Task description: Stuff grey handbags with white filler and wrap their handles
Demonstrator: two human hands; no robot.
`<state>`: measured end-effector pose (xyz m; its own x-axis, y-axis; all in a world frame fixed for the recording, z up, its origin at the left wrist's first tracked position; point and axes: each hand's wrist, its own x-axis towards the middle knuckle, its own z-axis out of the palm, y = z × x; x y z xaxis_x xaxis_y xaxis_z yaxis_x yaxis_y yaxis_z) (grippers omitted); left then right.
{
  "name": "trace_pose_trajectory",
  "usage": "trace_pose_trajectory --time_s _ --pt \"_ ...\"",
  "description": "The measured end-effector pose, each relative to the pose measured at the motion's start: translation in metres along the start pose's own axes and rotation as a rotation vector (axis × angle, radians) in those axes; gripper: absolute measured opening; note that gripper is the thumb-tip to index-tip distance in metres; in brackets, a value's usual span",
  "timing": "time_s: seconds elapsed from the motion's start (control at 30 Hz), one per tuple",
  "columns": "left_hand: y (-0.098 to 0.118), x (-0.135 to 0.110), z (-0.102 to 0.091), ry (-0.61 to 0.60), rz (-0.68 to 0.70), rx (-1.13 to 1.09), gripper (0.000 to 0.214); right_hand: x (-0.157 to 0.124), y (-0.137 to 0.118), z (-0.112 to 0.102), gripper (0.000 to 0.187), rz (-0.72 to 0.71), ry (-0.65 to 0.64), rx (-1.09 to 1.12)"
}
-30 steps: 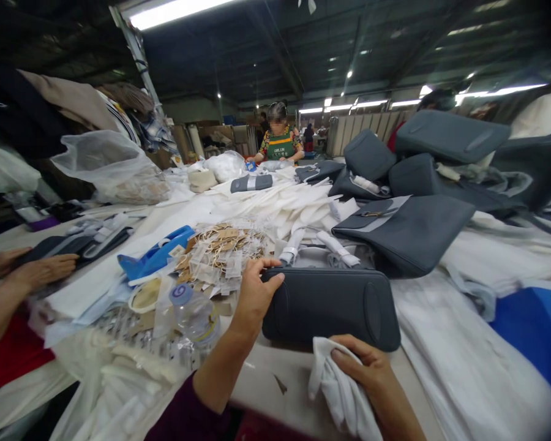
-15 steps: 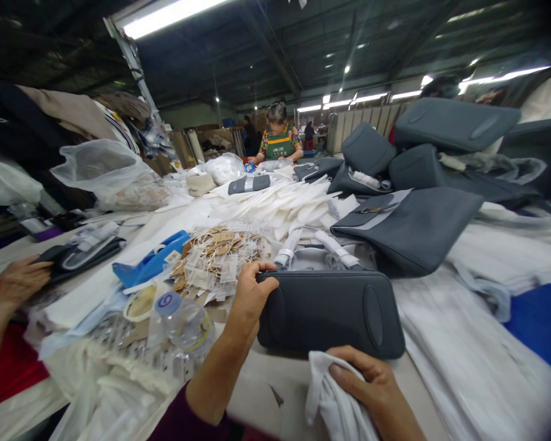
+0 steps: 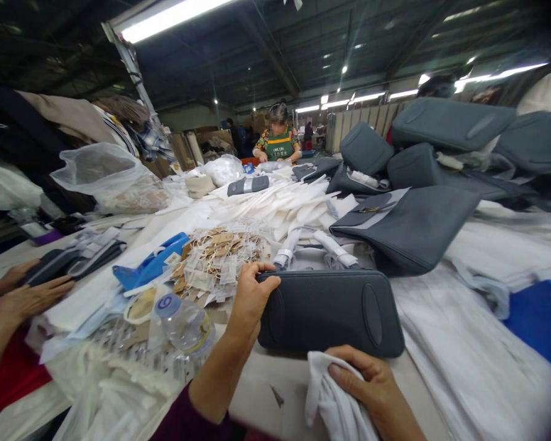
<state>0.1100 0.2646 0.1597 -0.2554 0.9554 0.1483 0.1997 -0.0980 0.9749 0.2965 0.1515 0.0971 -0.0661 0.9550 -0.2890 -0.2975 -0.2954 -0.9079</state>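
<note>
A dark grey handbag (image 3: 328, 315) lies on the table with its flat, oval-marked base facing me. My left hand (image 3: 252, 300) grips its upper left corner between thumb and fingers. In my right hand (image 3: 365, 380) is a bunched white cloth (image 3: 333, 392), held just below the bag's lower edge. Behind the base, the bag's handles (image 3: 288, 248) are wrapped in white material. Another dark grey bag (image 3: 408, 229) with a flap lies just beyond it to the right.
A heap of paper tags (image 3: 220, 257), a blue tape dispenser (image 3: 151, 260) and a plastic bottle (image 3: 186, 324) stand left. More grey bags (image 3: 450, 122) pile up at back right. White sheets (image 3: 477, 343) cover the right side. A co-worker's hands (image 3: 32, 300) handle a bag at far left; another person (image 3: 278, 144) works opposite.
My hands, the handbag and the cloth stay almost still. At far left, the co-worker's hands have shifted on their bag, and both now show apart.
</note>
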Motion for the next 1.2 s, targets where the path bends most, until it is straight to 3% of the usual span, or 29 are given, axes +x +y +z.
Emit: trace_pose_trajectory --time_s 0.47,0.53,0.73,1.0,1.2 --pt "-0.003 0.002 -0.002 0.003 0.004 0.053 0.021 0.001 0.001 0.0 0.038 -0.025 0.003 -0.044" --pt "-0.001 0.0 -0.006 0.002 0.073 0.093 0.02 0.001 0.001 -0.001 0.038 -0.03 0.0 -0.046" --pt "0.009 -0.013 -0.015 0.047 0.493 0.314 0.005 0.001 0.001 -0.002 0.036 -0.048 0.003 -0.049" --pt "0.001 -0.018 -0.006 0.098 0.686 0.462 0.011 0.0 0.001 -0.003 0.035 -0.042 -0.012 -0.022" --pt "0.002 -0.012 -0.007 0.037 0.78 0.594 0.009 -0.001 0.001 -0.003 0.035 -0.042 -0.013 -0.004"
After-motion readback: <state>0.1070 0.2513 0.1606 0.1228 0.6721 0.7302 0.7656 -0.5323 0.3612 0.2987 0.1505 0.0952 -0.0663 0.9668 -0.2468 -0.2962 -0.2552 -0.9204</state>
